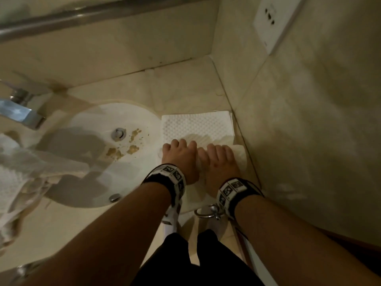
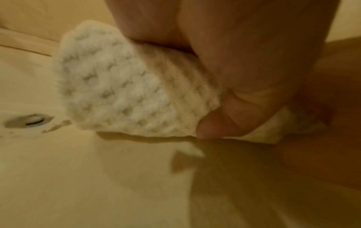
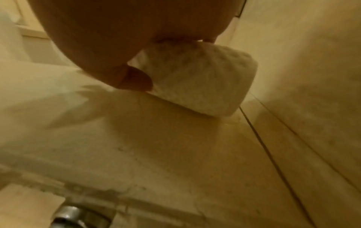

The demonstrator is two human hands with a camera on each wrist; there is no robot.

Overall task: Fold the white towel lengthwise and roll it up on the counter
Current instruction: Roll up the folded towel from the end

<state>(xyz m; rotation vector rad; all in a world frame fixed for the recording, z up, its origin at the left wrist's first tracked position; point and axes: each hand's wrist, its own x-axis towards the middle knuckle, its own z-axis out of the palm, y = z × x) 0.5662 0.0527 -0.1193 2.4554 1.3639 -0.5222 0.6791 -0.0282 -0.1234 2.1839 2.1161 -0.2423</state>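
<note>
Gripping one towel (image 1: 195,126), two hands (image 1: 179,155)

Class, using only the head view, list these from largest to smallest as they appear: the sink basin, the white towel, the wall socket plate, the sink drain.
1. Sink basin
2. White towel, partly hidden by the hands
3. Wall socket plate
4. Sink drain

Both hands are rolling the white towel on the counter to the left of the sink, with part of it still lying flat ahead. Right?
Not quite: the towel lies right of the sink, against the side wall, as the head view shows. Both the left hand and right hand are on the roll, with a flat part ahead.
</note>
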